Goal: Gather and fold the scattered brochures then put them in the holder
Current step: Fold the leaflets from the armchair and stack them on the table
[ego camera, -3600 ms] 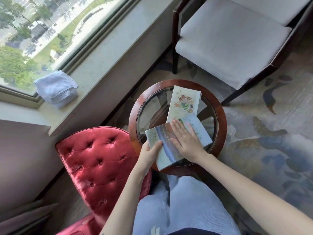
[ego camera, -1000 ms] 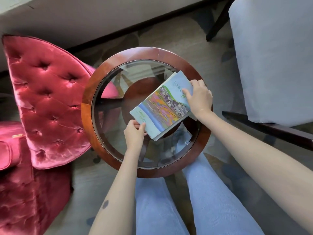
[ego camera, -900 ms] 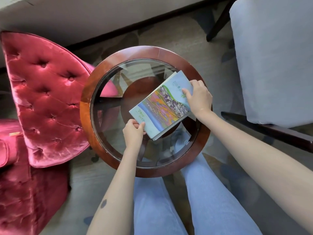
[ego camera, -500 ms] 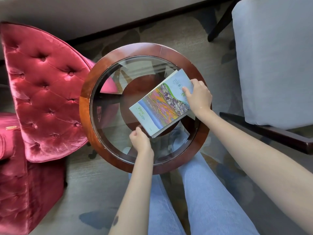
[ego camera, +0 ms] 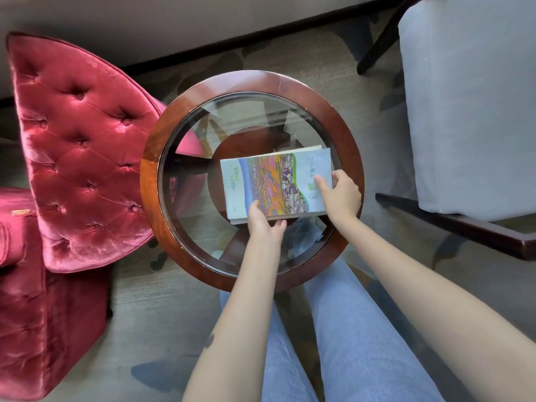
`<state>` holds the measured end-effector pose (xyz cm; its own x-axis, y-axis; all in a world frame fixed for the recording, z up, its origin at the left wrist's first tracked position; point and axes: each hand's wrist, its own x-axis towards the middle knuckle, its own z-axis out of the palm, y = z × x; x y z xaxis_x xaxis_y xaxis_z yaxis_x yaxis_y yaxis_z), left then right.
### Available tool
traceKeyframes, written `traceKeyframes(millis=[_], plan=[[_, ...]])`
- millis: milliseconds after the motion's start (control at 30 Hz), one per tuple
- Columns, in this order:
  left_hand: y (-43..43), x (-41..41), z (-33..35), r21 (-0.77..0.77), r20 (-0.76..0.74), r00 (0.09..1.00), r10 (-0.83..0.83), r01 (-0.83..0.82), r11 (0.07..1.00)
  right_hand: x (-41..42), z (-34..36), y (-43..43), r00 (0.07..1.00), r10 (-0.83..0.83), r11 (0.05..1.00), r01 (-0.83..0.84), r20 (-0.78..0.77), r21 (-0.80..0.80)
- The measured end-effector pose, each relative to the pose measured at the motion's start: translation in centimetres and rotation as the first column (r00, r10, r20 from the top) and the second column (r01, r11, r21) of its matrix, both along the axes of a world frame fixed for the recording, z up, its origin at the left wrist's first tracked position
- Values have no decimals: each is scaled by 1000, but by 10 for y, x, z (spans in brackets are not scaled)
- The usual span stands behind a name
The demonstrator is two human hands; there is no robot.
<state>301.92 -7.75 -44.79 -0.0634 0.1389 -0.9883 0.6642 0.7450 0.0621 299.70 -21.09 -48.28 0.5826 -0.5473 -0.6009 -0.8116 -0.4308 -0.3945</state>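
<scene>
1. Nearest the camera, two legs in light blue jeans (ego camera: 356,338) are seen under both bare forearms, which are stretched forward over the table's near rim.

2. The left hand (ego camera: 262,223) is closed on the near long edge of the stacked brochures (ego camera: 275,184), thumb laid on the top cover and fingers tucked beneath. Half a second earlier it was held just off the stack's near corner; a second ago that corner was pinched.

3. The right hand (ego camera: 338,195) is clamped on the stack's right end, thumb on the pale printed panel, the other fingers wrapped around the edge. The same end has been gripped throughout.

4. The brochures are gathered into one folded pile, held on or just above the glass; which cannot be told, as the pile's underside is hidden. Since the earlier frames the pile has been turned from a diagonal lie to nearly level with the table's near edge, the colourful landscape cover uppermost.

5. The round table (ego camera: 203,85), a glass top in a dark wooden ring, is seen beneath the pile, its crossed base visible through the glass.

6. To the left, a red tufted chair (ego camera: 78,152) is pressed against the table's rim; to the far right, a grey cushioned chair (ego camera: 470,105) on a dark frame stands well apart. A patterned carpet (ego camera: 162,300) lies beneath.
</scene>
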Motion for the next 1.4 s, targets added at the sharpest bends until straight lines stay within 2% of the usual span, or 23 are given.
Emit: traceKeyframes(millis=[100,200,233,300,333,367,433,533,600,733,833,933,1033,1100,1167,1267,1333,1400], plan=[[9,-1,-1,138,-53,966,-255,260,956,-22,0,13,996,-68,990,75,-62,117],[14,-3,-7,313,-97,907,-411,419,852,-34,3,14,968,-163,926,217,-189,309],[15,-4,-9,359,-117,882,-456,465,809,-34,7,12,964,-174,928,229,-201,294],[16,-6,-10,404,-159,841,-517,533,743,-30,15,5,994,-52,995,60,-93,76],[16,-7,-8,406,-158,839,-520,536,740,-24,21,1,999,50,998,-50,-3,-32],[13,-8,-7,396,-142,851,-506,518,759,-13,26,-1,983,153,986,-145,98,-82],[7,-8,-5,331,-105,889,-446,454,827,15,29,-1,899,371,928,-364,230,-76],[-4,-5,2,219,-74,925,-372,379,899,53,18,10,741,648,756,-654,175,-34],[-7,-3,5,203,-82,940,-332,342,918,61,10,19,694,715,698,-716,81,-27],[2,-8,3,225,-64,960,-272,279,933,41,6,28,730,680,734,-677,75,-56],[13,-16,-3,273,-46,955,-293,294,916,18,5,29,775,629,777,-628,53,-45],[27,-22,-14,360,-39,903,-428,413,837,-6,2,31,848,529,848,-529,26,21],[43,-23,-21,426,-9,788,-615,560,711,-26,0,34,929,367,912,-350,-48,213],[50,-25,-23,437,37,753,-657,579,688,-35,-1,32,948,300,905,-250,-101,346],[53,-30,-22,450,133,718,-683,570,687,-39,-3,27,941,314,873,-233,-128,428],[53,-39,-13,453,315,680,-662,506,734,-36,-1,18,937,323,836,-216,-135,505],[55,-40,-3,475,403,646,-648,458,751,-30,4,10,934,350,809,-264,-70,526],[58,-39,8,500,469,592,-655,433,750,-22,14,1,926,370,768,-348,71,538]])
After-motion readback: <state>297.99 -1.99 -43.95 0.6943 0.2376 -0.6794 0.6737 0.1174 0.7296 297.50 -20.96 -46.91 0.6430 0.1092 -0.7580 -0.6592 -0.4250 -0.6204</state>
